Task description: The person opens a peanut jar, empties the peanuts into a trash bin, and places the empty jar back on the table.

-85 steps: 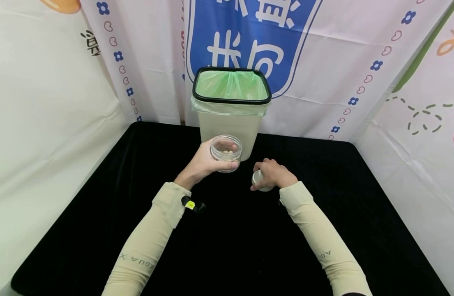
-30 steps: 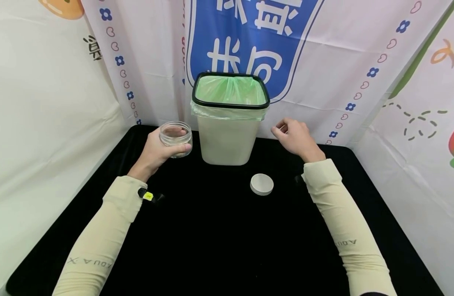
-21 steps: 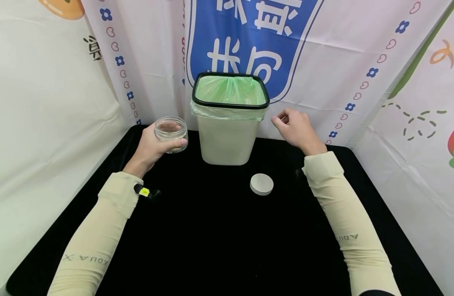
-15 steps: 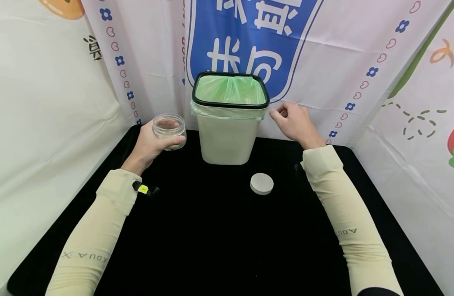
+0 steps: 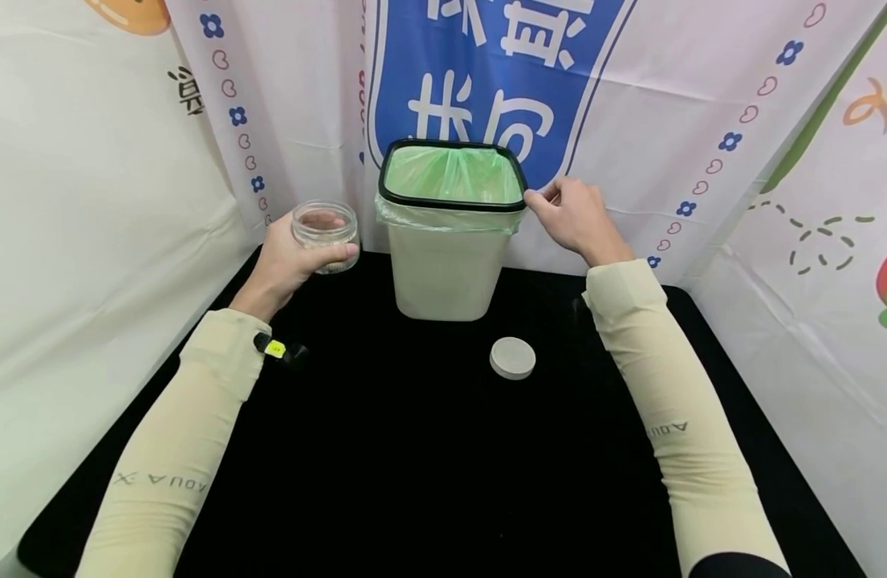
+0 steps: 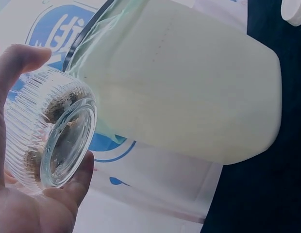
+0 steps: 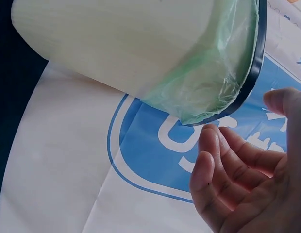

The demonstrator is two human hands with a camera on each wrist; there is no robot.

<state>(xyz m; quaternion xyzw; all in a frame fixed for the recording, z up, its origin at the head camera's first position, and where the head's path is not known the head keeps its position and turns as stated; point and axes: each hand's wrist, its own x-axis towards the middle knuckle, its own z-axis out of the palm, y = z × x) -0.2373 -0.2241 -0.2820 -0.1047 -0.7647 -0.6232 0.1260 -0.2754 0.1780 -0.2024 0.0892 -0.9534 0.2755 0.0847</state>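
My left hand (image 5: 280, 257) grips a lidless clear jar (image 5: 326, 234), up and to the left of a pale trash bin (image 5: 446, 269). In the left wrist view the ribbed jar (image 6: 58, 126) shows some small brownish pieces inside, near its base. My right hand (image 5: 576, 217) is raised at the bin's right side, fingertips right at the black rim (image 5: 450, 205). In the right wrist view this hand (image 7: 242, 179) has loosely bent fingers, thumb apart, and holds nothing. A white round lid (image 5: 513, 358) lies on the black table, in front of the bin and to its right.
A green bag (image 5: 453, 172) lines the bin, its edge folded over the outside. Behind the table (image 5: 385, 449) hangs a white printed curtain (image 5: 631, 144) with a blue emblem; white printed sheets flank both sides.
My left hand has carried the jar from in front of the bin to its left, then higher. My right hand has let go of the lid and risen to the bin's rim.
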